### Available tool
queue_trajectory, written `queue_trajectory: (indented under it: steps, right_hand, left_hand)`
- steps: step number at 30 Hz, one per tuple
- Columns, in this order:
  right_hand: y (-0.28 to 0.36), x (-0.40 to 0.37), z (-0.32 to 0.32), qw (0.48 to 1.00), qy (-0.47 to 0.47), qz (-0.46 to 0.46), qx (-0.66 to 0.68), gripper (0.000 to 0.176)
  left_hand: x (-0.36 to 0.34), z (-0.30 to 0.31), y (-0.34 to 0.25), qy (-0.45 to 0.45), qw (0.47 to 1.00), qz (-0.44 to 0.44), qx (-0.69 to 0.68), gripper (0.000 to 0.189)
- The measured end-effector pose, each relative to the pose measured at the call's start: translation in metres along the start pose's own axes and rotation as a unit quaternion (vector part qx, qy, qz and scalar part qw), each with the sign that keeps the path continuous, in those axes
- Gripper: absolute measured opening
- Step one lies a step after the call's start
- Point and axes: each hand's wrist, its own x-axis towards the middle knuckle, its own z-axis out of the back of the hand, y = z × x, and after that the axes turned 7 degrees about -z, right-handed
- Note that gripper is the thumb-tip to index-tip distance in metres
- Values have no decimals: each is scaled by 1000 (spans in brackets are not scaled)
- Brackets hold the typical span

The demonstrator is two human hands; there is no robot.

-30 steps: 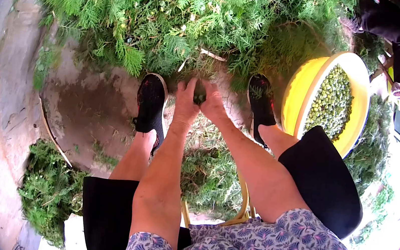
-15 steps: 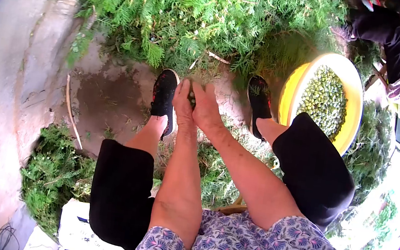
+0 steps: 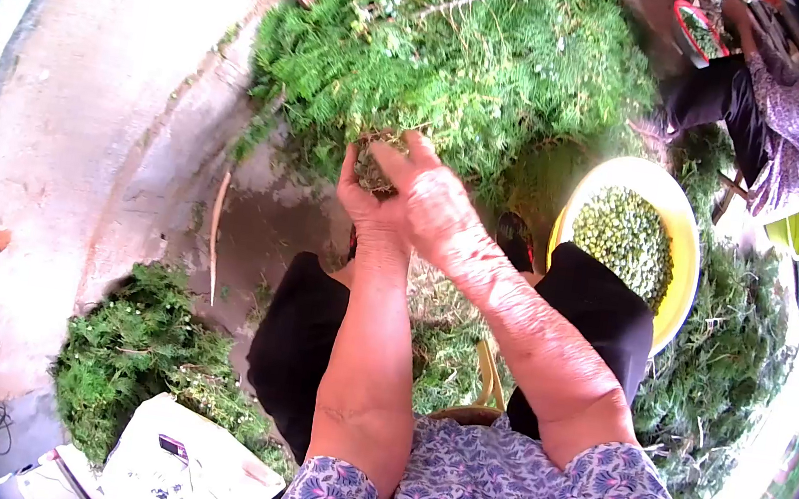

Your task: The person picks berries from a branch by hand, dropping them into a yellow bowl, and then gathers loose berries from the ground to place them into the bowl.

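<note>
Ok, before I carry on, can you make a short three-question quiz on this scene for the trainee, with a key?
1. Multiple choice: where is the yellow basin relative to the seated person?
a) to the left
b) to the right
c) behind

2. True or false: the basin is empty.

3. Fill in the gap: the left hand is cupped around a clump of ____, with the right hand close over it.

Key:
1. b, to the right.
2. False; it holds many small green pieces.
3. Plant bits; the view is too coarse to say more.
</note>
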Motion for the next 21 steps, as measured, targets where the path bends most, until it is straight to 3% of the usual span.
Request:
queue_trajectory:
  steps: [1, 2, 3, 8, 9, 11, 12, 13, 15, 21]
  right_hand:
    - [6, 5, 17, 999, -8, 16, 42, 40]
    - [5, 10, 26, 988, -109, 107, 26, 35]
    - [9, 13, 41, 982, -142, 121, 33, 33]
    - [-2, 22, 80, 943, -219, -40, 249, 28]
    - [-1, 21, 85, 917, -172, -132, 333, 37]
    - [-2, 18, 91, 858, -49, -200, 470, 60]
    - [-6, 23, 88, 837, 17, -173, 519, 87]
    - [-6, 23, 86, 794, 70, -187, 573, 99]
    - [-12, 29, 71, 732, 128, -151, 653, 96]
    - [0, 51, 63, 662, 91, -128, 733, 78]
  left_hand:
    - [13, -3, -4, 67, 995, -74, 21, 31]
    - [23, -3, -5, 75, 993, -89, 29, 34]
    - [20, -15, -4, 83, 990, -104, 36, 37]
    - [-9, -67, -2, 114, 992, -50, 22, 36]
    - [-13, -76, -1, 95, 994, -54, 20, 36]
    - [-6, -79, -4, 139, 989, -41, 19, 37]
    - [-8, -84, -3, 125, 992, -30, 12, 36]
    - [-9, -88, -3, 111, 994, -18, 4, 35]
    - [-7, -87, -2, 115, 993, -24, 16, 36]
    - [0, -89, 6, 147, 989, 19, 3, 40]
